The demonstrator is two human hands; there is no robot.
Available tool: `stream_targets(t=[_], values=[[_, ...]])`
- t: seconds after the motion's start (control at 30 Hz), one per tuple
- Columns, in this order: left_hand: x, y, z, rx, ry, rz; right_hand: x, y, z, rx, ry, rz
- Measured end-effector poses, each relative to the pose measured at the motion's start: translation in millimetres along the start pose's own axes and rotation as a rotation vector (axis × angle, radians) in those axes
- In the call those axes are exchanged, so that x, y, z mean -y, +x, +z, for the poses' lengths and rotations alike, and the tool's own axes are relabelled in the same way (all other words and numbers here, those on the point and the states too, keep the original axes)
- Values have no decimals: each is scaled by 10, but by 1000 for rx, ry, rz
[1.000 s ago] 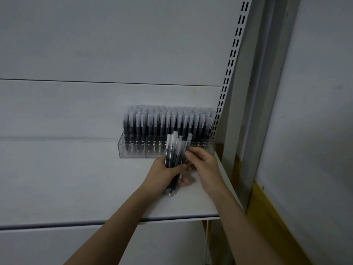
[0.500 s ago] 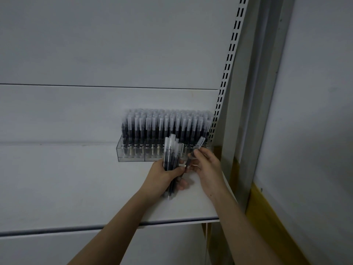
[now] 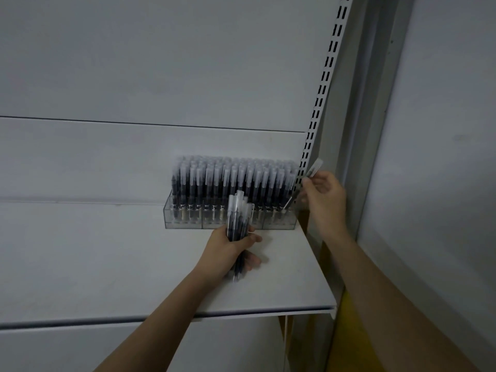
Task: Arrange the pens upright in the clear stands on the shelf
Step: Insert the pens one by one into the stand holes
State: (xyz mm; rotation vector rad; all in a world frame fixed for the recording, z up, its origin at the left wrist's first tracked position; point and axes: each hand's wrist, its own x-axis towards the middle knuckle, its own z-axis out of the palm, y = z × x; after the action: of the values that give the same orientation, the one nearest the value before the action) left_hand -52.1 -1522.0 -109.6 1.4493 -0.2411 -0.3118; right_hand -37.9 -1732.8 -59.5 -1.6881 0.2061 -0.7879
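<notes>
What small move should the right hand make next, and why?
Probably lower the single pen, tip first, into the right end of the clear stands. The right hand pinches it tilted just above that end, beside the standing pens, while the left hand grips a bundle of pens waiting.

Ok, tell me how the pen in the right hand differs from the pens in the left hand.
The single pen is one alone, pinched by the right hand; the bundle of pens is several, gripped in the left hand.
The single pen tilts at the stand's right end; the bundle stands nearly upright before the stand's middle.
The single pen is held higher than the bundle.
Both show dark barrels with pale translucent caps.
</notes>
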Motion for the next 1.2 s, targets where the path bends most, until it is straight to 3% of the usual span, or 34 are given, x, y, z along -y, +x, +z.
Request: stream_targets(t=[0.57, 0.7, 0.9, 1.03, 1.2], values=[[-32, -28, 4, -10, 1, -7, 13, 205, 72, 86, -408, -175], [-40, -29, 15, -6, 1, -8, -190, 110, 91, 165, -481, -94], [-30, -26, -4, 26, 11, -3, -217, 14, 107, 147, -486, -48], [-47, -39, 7, 35, 19, -2, -199, -364, 173, 11, -322, -20], [-35, 5, -23, 28, -60, 10, -153, -828, 512, 300, -5, 202]])
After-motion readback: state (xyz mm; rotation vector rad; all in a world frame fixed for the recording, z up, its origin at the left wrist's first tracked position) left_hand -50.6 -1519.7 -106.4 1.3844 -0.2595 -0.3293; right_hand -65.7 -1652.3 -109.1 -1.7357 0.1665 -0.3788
